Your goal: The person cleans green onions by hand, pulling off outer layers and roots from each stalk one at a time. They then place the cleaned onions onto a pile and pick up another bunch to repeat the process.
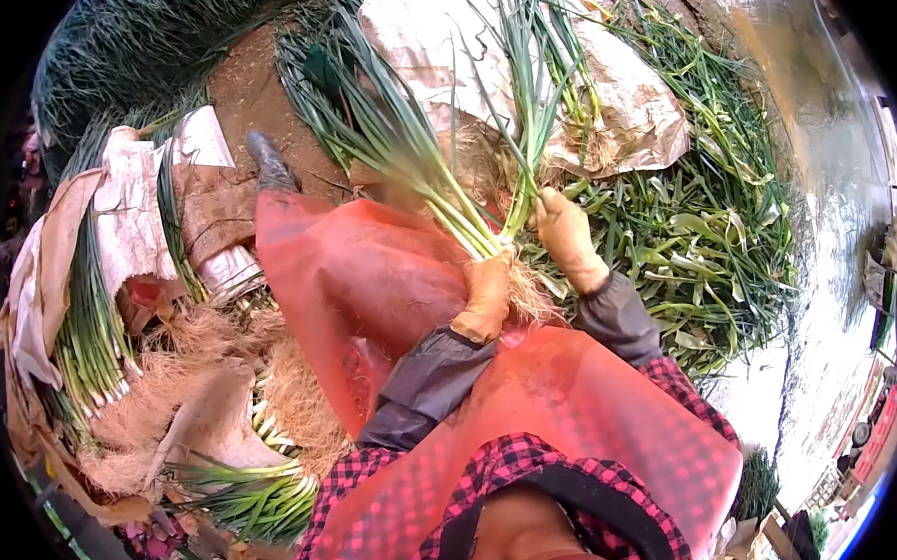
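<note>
My left hand (pixel 486 294), in an orange glove, is wrapped round the root end of a bunch of green onions (pixel 461 216), above the red apron (pixel 369 267). The long green leaves fan out up and to the left, and pale roots (pixel 533 294) hang at the right of this hand. Beside the bunch, my right hand (pixel 563 233), also gloved, has its fingers closed on the stalk of a green onion (pixel 523 173) whose leaves point up. Its fingertips are partly hidden.
Paper sheets (pixel 637 98) with more onions lie ahead. Trimmed leaves (pixel 710 261) are heaped on the right. Wrapped onion bundles (pixel 91 334) and root piles (pixel 153 407) stand at the left. A large onion stack (pixel 128 46) fills the upper left. A boot (pixel 270 162) rests on the ground.
</note>
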Demonstrator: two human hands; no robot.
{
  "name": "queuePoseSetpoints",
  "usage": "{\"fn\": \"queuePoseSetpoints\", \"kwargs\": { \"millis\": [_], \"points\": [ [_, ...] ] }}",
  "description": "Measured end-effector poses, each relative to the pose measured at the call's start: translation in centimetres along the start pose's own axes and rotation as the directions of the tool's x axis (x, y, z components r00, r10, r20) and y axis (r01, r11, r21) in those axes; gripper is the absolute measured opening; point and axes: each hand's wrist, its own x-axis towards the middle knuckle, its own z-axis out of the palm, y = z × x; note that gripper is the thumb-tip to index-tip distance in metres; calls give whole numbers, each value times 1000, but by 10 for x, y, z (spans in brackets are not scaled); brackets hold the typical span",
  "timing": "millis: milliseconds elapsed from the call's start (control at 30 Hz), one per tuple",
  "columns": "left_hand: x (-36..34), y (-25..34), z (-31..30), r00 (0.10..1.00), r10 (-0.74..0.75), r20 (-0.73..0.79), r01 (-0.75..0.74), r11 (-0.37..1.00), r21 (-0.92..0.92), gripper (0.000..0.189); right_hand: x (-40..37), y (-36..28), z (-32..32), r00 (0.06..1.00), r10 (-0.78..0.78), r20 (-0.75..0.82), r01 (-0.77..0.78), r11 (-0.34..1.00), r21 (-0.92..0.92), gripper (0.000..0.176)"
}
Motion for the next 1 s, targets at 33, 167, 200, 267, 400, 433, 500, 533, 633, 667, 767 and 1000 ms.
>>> {"fn": "queuePoseSetpoints", "kwargs": {
  "millis": [33, 167, 200, 267, 400, 433, 500, 533, 633, 667, 767, 1000],
  "points": [
    [5, -3, 0, 1000, 20, 11, -20, 999, -32, 4, -12, 5, -1, 992, 56, 114, -99, 906, 412, 16],
    [6, 1, 0, 997, -17, 69, 21, 998, -64, 5, -60, -2, -57, 984, -55, 171, -51, 826, 561, 23],
    [8, -2, -2, 998, -20, 63, 25, 997, -71, 5, -56, 18, -87, 997, 54, 53, -76, 700, 710, 27],
    [15, -11, -5, 995, -64, 74, 75, 985, -154, 6, -44, 82, -124, 811, 169, -561, 175, 844, 507, 39],
    [12, -13, -2, 998, 4, 68, -3, 1000, -15, 12, -29, 85, -73, 905, -85, -417, -14, 974, -227, 55],
    [4, -6, 2, 990, 112, 81, -117, 991, 58, 11, -32, 22, -60, 983, 183, -9, -174, 951, 254, 54],
    [2, -10, 0, 987, 127, 93, -137, 985, 103, 11, -19, -5, -21, 918, 136, 374, -316, 820, 477, 36],
    [3, -10, 0, 983, 148, 108, -163, 976, 143, 11, -6, 22, 7, 914, 51, 402, -268, 821, 504, 30],
    [-3, -3, 1, 971, 216, 102, -227, 967, 113, 9, -7, 1, 14, 958, 108, 266, -173, 956, 236, 21],
    [-2, -4, 1, 971, 217, 104, -227, 969, 99, 9, -19, -22, 1, 981, 128, 143, -114, 988, -102, 18],
    [3, -2, 0, 976, 171, 133, -184, 978, 94, 11, -40, -22, -11, 977, -200, -72, 209, 966, 154, 13],
    [-1, -9, 2, 975, 147, 165, -155, 987, 40, 14, -7, 24, -11, 913, -98, 395, -105, 881, 462, 33]
  ]
}}
